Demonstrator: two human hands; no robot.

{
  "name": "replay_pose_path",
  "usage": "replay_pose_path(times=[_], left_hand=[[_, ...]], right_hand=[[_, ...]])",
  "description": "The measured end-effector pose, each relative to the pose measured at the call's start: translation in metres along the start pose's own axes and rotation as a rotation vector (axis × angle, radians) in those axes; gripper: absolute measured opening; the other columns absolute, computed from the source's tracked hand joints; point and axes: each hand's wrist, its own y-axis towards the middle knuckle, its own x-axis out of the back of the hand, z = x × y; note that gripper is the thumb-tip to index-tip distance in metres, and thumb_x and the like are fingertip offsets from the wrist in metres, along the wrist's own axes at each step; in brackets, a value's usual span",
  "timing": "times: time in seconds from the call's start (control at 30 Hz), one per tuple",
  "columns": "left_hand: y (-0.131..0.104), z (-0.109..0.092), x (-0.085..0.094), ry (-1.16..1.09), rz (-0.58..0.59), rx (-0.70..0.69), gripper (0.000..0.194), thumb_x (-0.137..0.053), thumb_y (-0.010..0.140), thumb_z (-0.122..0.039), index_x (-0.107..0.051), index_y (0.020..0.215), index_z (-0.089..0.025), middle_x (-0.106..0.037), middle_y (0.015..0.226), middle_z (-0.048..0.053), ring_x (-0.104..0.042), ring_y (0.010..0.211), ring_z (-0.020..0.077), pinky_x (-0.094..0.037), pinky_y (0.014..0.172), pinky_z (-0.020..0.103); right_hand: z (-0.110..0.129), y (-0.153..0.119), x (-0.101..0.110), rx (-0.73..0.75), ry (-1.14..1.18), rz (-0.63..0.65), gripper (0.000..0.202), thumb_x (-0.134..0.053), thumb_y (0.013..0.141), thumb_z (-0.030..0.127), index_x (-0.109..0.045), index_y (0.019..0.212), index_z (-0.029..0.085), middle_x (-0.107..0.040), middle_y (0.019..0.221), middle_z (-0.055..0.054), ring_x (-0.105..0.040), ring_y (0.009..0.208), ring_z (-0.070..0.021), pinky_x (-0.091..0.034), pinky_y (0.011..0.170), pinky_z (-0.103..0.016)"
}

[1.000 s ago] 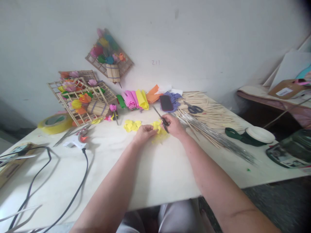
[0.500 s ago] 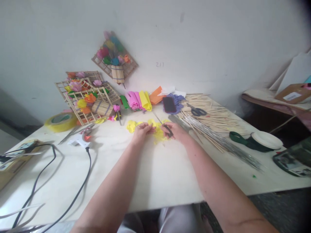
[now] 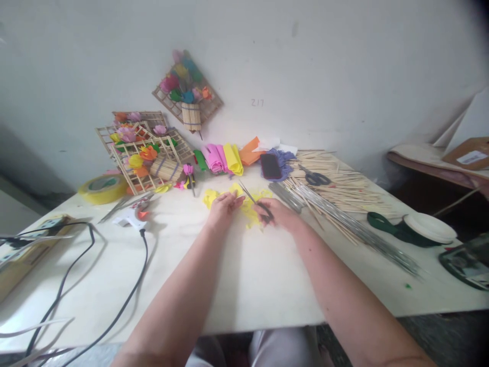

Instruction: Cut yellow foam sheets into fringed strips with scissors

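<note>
Dark-handled scissors (image 3: 264, 213) are in my right hand (image 3: 277, 213), their fingers wrapped round the loops and the thin blades pointing away and to the left. My left hand (image 3: 224, 208) is closed in a pinch beside the blades; what sits between its fingertips is too small to make out. Under and around both hands lie yellow paper pieces (image 3: 210, 198) and small scraps scattered on the white table (image 3: 260, 275). Another pair of scissors (image 3: 318, 178) rests on the wooden sticks (image 3: 355, 196) at the right.
Rolled coloured paper (image 3: 232, 159), a phone (image 3: 270, 166) and metal wires (image 3: 355, 229) lie beyond my hands. At left are a glue gun (image 3: 132, 216) with its cord, yellow tape (image 3: 103, 189) and flower-decorated stick frames (image 3: 145, 153). Green ribbon (image 3: 382, 221) lies right.
The whole view has shifted slightly, so the table things appear further right. The scissor blades now point more steeply away beside my left fingertips. Both hands stay over the yellow pieces.
</note>
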Motion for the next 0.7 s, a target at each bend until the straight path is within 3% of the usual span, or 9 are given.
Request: replay_pose_path(times=[0.3,0.7], left_hand=[[0.0,-0.002,-0.006,-0.123,-0.088,0.012,0.005,-0.062,0.069,-0.011,-0.057,0.07,-0.011,-0.064,0.074,0.004,-0.065,0.076,0.0157,-0.051,0.072,0.024],[0.003,0.002,-0.009,-0.174,-0.146,-0.024,0.003,-0.06,0.071,-0.011,-0.059,0.069,-0.009,-0.064,0.072,0.006,-0.064,0.069,0.0134,-0.051,0.067,0.021]], right_hand=[[-0.007,0.007,-0.012,-0.037,0.089,-0.013,0.033,-0.06,0.069,0.047,-0.049,0.07,0.016,-0.056,0.052,0.003,-0.048,0.034,-0.0057,-0.025,0.025,-0.014],[-0.003,0.006,-0.032,-0.046,0.12,-0.087,0.036,-0.061,0.068,0.05,-0.05,0.07,0.016,-0.054,0.049,0.003,-0.045,0.031,-0.0044,-0.022,0.024,-0.013]])
